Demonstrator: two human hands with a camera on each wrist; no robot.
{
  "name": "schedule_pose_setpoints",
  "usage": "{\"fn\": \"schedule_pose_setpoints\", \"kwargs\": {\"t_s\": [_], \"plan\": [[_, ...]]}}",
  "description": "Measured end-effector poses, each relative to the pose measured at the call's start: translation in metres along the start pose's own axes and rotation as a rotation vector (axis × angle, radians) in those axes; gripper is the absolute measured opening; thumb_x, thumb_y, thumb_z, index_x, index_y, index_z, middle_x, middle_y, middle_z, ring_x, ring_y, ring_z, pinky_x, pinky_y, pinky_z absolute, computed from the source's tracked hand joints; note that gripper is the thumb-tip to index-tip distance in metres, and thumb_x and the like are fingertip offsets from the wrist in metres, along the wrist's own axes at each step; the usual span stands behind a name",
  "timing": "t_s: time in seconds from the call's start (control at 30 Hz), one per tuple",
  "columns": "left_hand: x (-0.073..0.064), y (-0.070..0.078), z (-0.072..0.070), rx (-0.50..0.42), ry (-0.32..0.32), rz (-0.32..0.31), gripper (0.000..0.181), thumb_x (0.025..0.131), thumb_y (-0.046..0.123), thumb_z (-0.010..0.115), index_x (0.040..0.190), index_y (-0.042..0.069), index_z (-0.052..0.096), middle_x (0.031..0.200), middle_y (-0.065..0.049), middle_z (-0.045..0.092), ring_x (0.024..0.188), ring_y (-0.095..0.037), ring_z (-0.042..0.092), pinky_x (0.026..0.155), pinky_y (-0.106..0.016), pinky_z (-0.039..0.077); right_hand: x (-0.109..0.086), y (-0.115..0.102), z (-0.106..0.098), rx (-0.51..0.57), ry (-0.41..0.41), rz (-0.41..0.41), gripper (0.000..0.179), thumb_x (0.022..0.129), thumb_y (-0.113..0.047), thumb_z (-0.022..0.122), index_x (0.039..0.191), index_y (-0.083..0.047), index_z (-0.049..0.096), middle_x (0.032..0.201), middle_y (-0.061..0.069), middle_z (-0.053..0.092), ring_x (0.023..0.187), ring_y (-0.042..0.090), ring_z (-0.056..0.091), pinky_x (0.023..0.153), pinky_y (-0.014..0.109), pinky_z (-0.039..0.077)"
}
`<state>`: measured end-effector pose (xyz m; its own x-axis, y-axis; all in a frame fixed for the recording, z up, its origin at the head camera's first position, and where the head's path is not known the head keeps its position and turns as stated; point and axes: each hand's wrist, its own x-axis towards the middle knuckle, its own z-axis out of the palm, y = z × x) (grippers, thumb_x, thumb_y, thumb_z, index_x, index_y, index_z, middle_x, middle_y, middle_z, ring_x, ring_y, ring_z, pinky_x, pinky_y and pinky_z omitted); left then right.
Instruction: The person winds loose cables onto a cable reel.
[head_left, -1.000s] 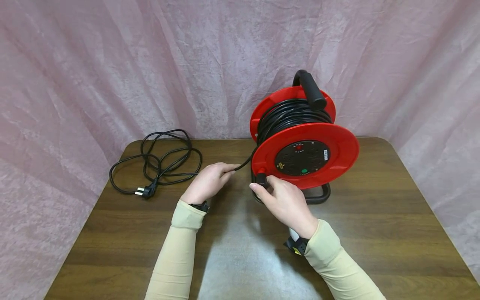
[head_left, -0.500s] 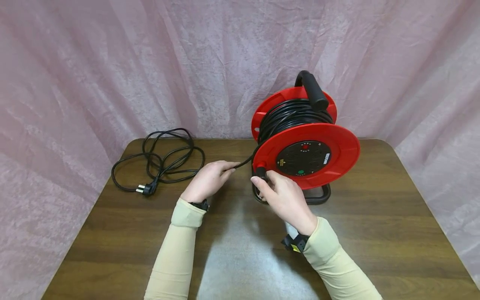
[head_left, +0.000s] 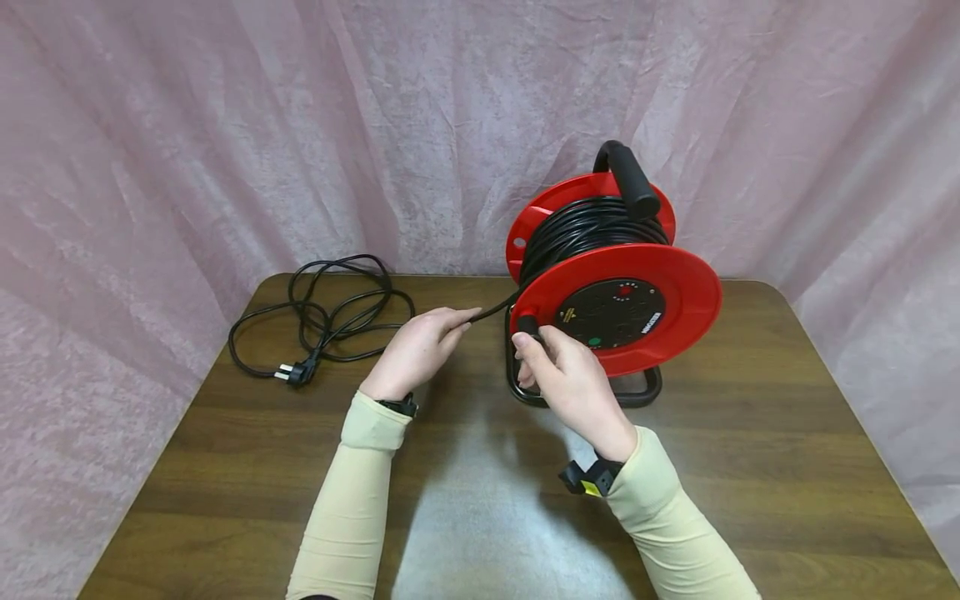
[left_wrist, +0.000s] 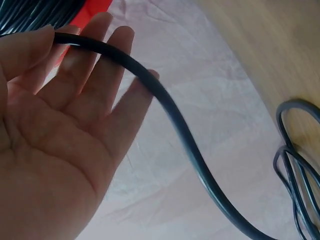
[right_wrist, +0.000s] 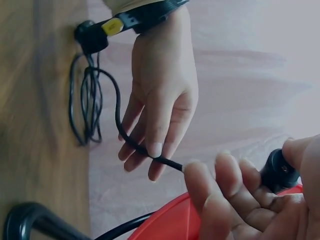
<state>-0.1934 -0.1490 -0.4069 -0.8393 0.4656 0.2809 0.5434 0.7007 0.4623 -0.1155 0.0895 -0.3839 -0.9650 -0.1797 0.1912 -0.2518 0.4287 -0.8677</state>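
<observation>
Head view puts the red-and-black cable reel (head_left: 690,304) right of centre, where the right hand (head_left: 577,379) pinches its crank knob (head_left: 528,324); how its remaining fingers lie is hard to tell. Near the centre, the left hand (head_left: 416,346) grips the black cable (left_wrist: 174,114) between thumb and forefinger, the other fingers extended. Smooth turning seems best, with light tension and a slow side-to-side lead for even layers. Loose loops beside the plug (head_left: 302,372), left of the frame, could snag and deserve watching.
</observation>
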Motion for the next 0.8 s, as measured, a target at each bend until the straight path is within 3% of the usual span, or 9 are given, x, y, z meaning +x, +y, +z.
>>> {"fn": "schedule_pose_setpoints", "kwargs": {"t_s": [0.17,0.33,0.67,0.8], "plan": [[0.0017,-0.0010,0.0033,-0.001,-0.007,-0.041,0.035,0.106,0.018,0.060,0.140,0.016,0.066,0.126,-0.003,0.070,0.118,-0.018,0.064,0.100,-0.039,0.050,0.0017,0.0012,-0.0018,0.144,0.005,0.027,0.040,0.104,-0.051,0.054,0.103,-0.012,0.065,0.079,0.004,0.069,0.075,0.026,0.069,0.064,0.041,0.057],[-0.0025,-0.0017,0.0090,0.005,-0.020,-0.043,0.035,0.105,0.017,0.061,0.140,0.017,0.066,0.126,-0.002,0.070,0.117,-0.018,0.065,0.100,-0.038,0.051,-0.0030,0.0038,-0.0002,0.184,-0.006,0.041,0.039,0.104,-0.051,0.056,0.104,-0.014,0.065,0.079,0.004,0.069,0.077,0.032,0.069,0.065,0.044,0.058],[-0.0013,-0.0039,0.0022,0.024,0.022,-0.024,0.036,0.104,0.013,0.062,0.139,0.016,0.066,0.126,-0.004,0.071,0.116,-0.021,0.065,0.099,-0.041,0.051,0.0017,-0.0006,-0.0016,0.230,-0.032,0.039,0.038,0.105,-0.047,0.055,0.105,-0.010,0.064,0.078,0.006,0.068,0.075,0.024,0.068,0.067,0.051,0.058],[-0.0017,-0.0064,0.0031,0.056,0.069,-0.008,0.034,0.103,0.011,0.063,0.137,0.014,0.068,0.122,-0.005,0.072,0.112,-0.022,0.067,0.096,-0.043,0.052,0.0026,-0.0037,-0.0019,0.256,-0.014,0.010,0.035,0.106,-0.043,0.055,0.103,-0.009,0.065,0.077,0.006,0.069,0.073,0.026,0.067,0.064,0.044,0.057]]}}
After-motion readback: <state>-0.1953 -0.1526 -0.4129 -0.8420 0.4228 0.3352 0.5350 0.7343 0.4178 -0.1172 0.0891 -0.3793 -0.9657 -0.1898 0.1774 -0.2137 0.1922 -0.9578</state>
